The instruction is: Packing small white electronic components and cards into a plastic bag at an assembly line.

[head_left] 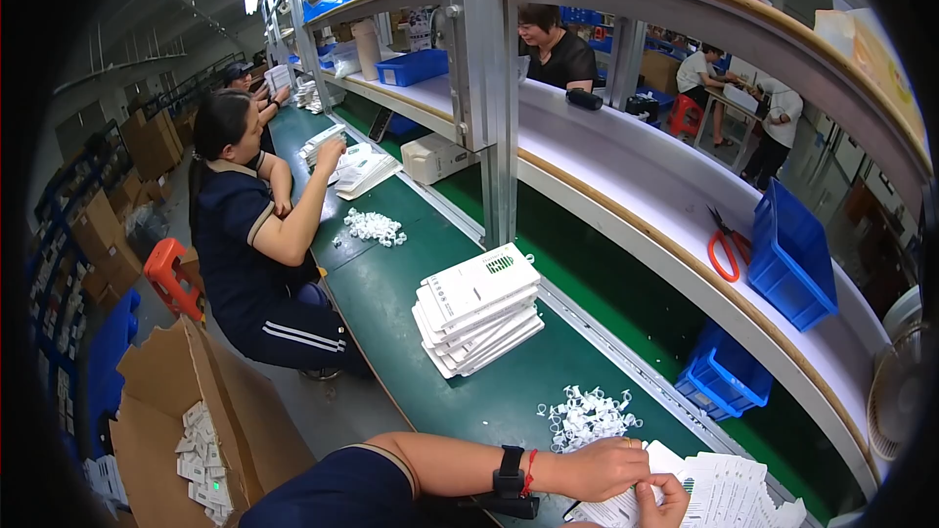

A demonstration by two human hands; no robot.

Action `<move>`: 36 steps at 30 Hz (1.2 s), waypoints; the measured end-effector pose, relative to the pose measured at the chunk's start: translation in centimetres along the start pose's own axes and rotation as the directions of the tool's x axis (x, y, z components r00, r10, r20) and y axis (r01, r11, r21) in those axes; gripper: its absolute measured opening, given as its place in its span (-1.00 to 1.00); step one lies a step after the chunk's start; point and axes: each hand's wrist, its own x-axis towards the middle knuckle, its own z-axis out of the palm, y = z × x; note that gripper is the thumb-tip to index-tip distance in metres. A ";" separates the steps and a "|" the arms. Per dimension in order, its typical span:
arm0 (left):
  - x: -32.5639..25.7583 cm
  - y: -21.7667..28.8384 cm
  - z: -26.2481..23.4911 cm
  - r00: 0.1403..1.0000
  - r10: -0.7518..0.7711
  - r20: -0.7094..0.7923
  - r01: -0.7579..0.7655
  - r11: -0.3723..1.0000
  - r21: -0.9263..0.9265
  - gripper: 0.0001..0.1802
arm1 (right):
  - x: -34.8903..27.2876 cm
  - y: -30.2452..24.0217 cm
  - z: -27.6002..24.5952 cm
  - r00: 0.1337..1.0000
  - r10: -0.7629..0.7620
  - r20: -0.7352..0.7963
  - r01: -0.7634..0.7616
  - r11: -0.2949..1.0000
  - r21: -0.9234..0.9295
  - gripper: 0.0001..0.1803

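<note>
We could read no words with certainty. On the stack of white packages (479, 311) at the frame's centre, we saw a green mark and small dark print; the fanned white cards (732, 491) at lower right carried fine lines, too small to read.

The left forearm (455, 466) points toward three o'clock; left hand (604, 467) and right hand (665, 502) sit close together at five o'clock, fingers bent.
</note>
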 end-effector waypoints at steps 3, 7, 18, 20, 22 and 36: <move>0.3 0.2 -0.1 1.000 -0.002 -0.012 0.002 1.000 -0.009 -0.91 | -0.1 0.4 0.0 0.999 0.001 -0.039 0.000 1.000 0.019 -0.92; 0.1 0.1 0.1 1.000 -0.014 -0.025 0.013 1.000 -0.024 -0.90 | 0.0 0.5 -0.2 0.999 0.001 -0.045 0.000 1.000 0.020 -0.93; 0.1 0.1 0.0 0.999 -0.039 -0.015 0.038 0.999 -0.016 -0.94 | 0.3 0.7 -0.1 0.996 -0.063 -0.061 0.055 0.990 -0.128 -0.91; -0.1 -0.3 0.4 0.998 -0.059 -0.025 0.059 0.998 -0.017 -0.94 | 0.3 0.4 -0.2 0.999 -0.016 -0.028 0.013 0.993 -0.117 -0.89; -0.4 -0.8 1.2 0.999 -0.050 -0.013 0.050 0.998 -0.032 -0.87 | 0.4 0.5 0.0 0.995 -0.083 -0.050 0.075 0.987 -0.143 -0.89; 0.3 -0.6 0.9 0.999 0.009 -0.040 -0.007 0.999 0.046 -0.84 | 3.8 3.4 -3.0 0.255 -0.841 0.478 0.937 0.092 -0.337 -0.82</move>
